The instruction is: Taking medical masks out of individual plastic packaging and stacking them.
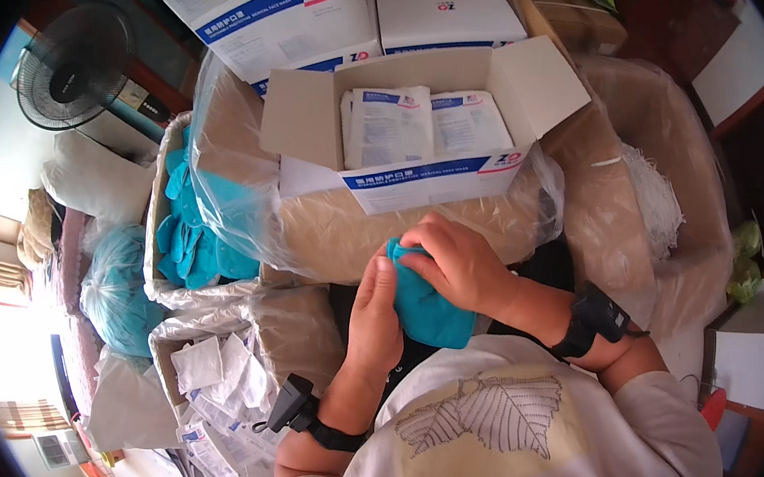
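Close in front of my chest, both hands hold a teal face mask (434, 312). My left hand (374, 303) grips its left edge, the thumb lying along the fabric. Across its upper part, my right hand (466, 262) pinches the mask with bent fingers. The mask hangs down below the hands, its lower end near my shirt. Just beyond them stands an open white carton (437, 186) with its flaps spread. Inside it, packed white pouches (389, 126) stand in two stacks.
At left, a lined box holds many teal masks (185, 222); below it another box holds loose white pouches (219, 367). White cords (655, 200) fill a plastic-lined box at right. Closed white cartons (447, 17) stand behind. A fan (71, 71) is at far left.
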`<action>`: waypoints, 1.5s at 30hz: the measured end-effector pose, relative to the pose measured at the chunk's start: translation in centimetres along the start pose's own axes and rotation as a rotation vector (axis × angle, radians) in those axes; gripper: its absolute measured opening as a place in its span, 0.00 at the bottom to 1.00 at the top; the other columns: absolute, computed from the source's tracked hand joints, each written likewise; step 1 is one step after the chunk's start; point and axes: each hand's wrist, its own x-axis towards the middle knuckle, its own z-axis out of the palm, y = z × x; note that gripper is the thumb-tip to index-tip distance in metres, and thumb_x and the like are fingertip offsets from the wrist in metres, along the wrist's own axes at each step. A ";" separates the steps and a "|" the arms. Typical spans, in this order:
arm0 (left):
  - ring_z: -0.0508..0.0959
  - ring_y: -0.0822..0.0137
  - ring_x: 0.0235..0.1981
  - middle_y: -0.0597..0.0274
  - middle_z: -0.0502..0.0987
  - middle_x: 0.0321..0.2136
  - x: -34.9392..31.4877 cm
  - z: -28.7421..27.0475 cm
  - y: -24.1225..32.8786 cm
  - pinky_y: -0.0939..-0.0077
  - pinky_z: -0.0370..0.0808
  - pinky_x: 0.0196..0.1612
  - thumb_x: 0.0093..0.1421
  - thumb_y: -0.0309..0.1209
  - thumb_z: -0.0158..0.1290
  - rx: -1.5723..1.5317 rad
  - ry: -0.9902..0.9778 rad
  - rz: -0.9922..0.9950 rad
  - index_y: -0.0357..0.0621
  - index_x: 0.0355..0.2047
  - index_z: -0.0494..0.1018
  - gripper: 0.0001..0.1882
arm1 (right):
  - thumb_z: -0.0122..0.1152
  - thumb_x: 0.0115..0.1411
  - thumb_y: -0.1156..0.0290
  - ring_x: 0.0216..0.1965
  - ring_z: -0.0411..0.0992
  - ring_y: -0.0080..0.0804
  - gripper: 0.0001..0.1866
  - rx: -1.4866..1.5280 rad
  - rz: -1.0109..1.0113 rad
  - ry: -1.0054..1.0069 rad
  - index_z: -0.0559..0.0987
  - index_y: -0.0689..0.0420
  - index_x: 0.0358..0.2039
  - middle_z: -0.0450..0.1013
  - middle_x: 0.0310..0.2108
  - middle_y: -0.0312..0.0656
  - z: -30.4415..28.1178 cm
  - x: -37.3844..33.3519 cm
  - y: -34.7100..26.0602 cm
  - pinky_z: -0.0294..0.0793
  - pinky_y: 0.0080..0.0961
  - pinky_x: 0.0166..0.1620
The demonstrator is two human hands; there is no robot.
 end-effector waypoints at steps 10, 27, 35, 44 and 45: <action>0.67 0.73 0.46 0.62 0.70 0.44 -0.3 -3.3 3.1 0.79 0.63 0.50 0.63 0.28 0.42 0.670 -0.246 0.278 0.38 0.53 0.61 0.18 | 0.57 0.54 0.61 0.36 0.67 0.48 0.16 0.177 0.044 -0.254 0.69 0.61 0.35 0.69 0.31 0.49 -2.8 0.2 -0.2 0.65 0.35 0.40; 0.73 0.47 0.37 0.46 0.74 0.34 2.2 0.8 2.4 0.67 0.70 0.38 0.62 0.41 0.40 1.263 0.017 0.495 0.41 0.41 0.69 0.17 | 0.55 0.54 0.64 0.27 0.68 0.51 0.13 0.131 0.158 -0.260 0.68 0.61 0.28 0.69 0.21 0.50 0.3 -2.1 0.8 0.65 0.41 0.32; 0.74 0.47 0.24 0.50 0.73 0.18 4.0 0.0 1.9 0.62 0.69 0.26 0.61 0.45 0.42 1.329 0.063 0.438 0.40 0.27 0.70 0.19 | 0.61 0.51 0.55 0.44 0.66 0.31 0.35 0.801 0.403 -0.667 0.60 0.66 0.49 0.66 0.43 0.47 -1.6 -1.6 1.4 0.64 0.25 0.49; 0.74 0.57 0.19 0.59 0.74 0.21 4.1 3.1 7.4 0.68 0.69 0.22 0.54 0.39 0.53 1.720 0.042 0.825 0.43 0.24 0.71 0.12 | 0.56 0.54 0.64 0.33 0.68 0.26 0.17 0.735 0.495 -0.859 0.70 0.62 0.40 0.71 0.30 0.39 -1.7 -0.8 3.0 0.67 0.23 0.39; 0.74 0.57 0.18 0.59 0.74 0.21 4.1 3.2 8.1 0.68 0.69 0.22 0.54 0.39 0.53 1.720 0.068 0.815 0.43 0.25 0.71 0.12 | 0.50 0.58 0.65 0.30 0.68 0.25 0.12 0.713 0.488 -0.886 0.73 0.62 0.36 0.71 0.27 0.36 -2.2 -0.7 3.1 0.67 0.23 0.35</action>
